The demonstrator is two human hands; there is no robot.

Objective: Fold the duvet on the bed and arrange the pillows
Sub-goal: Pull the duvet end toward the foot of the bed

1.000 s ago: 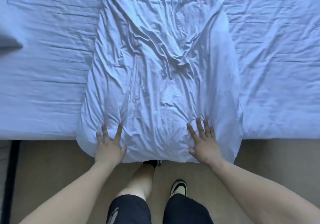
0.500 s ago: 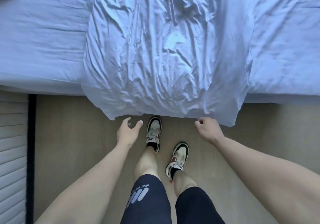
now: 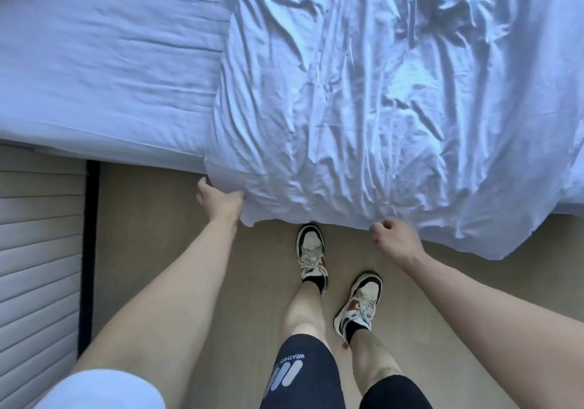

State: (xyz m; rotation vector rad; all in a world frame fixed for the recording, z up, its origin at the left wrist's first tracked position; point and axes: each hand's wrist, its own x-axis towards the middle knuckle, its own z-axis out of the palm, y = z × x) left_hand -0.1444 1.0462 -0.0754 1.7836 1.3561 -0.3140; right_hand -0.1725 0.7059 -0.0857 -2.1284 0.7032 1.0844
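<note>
At the bed's near edge, crumpled pale-blue duvet point(image 3: 363, 108) lying across the sheeted mattress point(image 3: 104, 70), lower hem hanging over the beige floor point(image 3: 151, 250). Left hand point(image 3: 218, 201) gripping the hem's left corner; right hand point(image 3: 393, 236) with curled fingers pinching the hem further right.

Your duvet point(image 3: 363, 108) is thin, matt, heavily creased pale cloth, your bed point(image 3: 104, 70) sheet smoother matt fabric with fine wrinkles, your floor point(image 3: 177, 219) smooth matt beige, your shoes point(image 3: 311, 250) scuffed with laces, your shorts point(image 3: 300, 377) dark knit with pale print.
</note>
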